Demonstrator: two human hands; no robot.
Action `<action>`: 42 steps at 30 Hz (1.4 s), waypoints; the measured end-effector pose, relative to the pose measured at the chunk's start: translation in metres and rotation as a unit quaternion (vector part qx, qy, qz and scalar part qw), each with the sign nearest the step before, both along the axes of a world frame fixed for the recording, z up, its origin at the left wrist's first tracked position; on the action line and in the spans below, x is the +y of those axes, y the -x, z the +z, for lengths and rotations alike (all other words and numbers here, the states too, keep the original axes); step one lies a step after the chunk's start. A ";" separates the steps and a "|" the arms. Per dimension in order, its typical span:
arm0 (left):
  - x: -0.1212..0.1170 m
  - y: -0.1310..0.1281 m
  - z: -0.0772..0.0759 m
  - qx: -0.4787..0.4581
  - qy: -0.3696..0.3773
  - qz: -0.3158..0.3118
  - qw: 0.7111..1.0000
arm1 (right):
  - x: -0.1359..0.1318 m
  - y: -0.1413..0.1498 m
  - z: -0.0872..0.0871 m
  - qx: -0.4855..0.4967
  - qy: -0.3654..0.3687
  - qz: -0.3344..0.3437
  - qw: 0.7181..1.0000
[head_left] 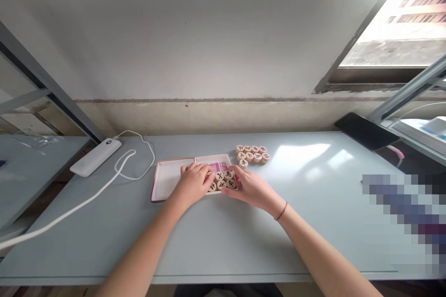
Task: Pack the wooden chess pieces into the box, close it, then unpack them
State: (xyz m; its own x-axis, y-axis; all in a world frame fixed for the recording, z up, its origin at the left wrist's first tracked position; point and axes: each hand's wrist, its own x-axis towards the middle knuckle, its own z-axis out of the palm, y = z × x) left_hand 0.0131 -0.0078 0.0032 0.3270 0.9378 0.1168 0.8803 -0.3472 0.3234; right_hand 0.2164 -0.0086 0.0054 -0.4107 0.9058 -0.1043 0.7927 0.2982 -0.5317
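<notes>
We see the left hand (192, 184) and right hand (249, 189), the latter with a thin red wrist cord (281, 211), unclenched and flanking round cream wooden discs with black characters (221, 181). Fingertips touch the discs from both sides, apparently to keep them gathered; we cannot tell whether they grip. The discs lie in the right half of a shallow white box with a reddish rim (167, 181). Beyond the right hand, wooden discs with red characters (251, 154) lie grouped on a pale blue-grey table (313, 236).

Pretty sure I'm in some bare-bones office or workroom: long pale metal-framed table (313, 241), scuffed plain wall (174, 32), and a window (390, 18) facing another building.
</notes>
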 end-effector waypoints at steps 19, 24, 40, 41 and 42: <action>-0.010 -0.016 0.017 -0.357 0.110 0.005 0.928 | 0.009 -0.016 0.013 0.246 -0.039 -0.083 0.965; -0.001 -0.010 0.008 -0.417 0.094 0.061 0.902 | 0.026 -0.058 0.015 0.146 0.005 -0.208 0.967; -0.012 -0.019 0.010 -0.254 0.050 0.005 0.966 | 0.029 -0.055 0.004 0.086 0.008 -0.175 0.981; -0.013 -0.020 0.010 -0.247 0.043 -0.006 0.968 | 0.025 -0.050 0.008 0.118 0.015 -0.150 0.982; -0.014 -0.022 0.009 -0.242 0.037 -0.016 0.969 | 0.020 -0.044 0.013 0.156 0.033 -0.115 0.981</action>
State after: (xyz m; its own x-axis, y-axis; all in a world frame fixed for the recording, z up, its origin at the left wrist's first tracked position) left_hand 0.0353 -0.0221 0.0118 0.2800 0.9397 0.1962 0.6083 -0.3318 0.7210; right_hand 0.2601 0.0119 0.0186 -0.2171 0.9738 -0.0674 0.6314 0.0874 -0.7705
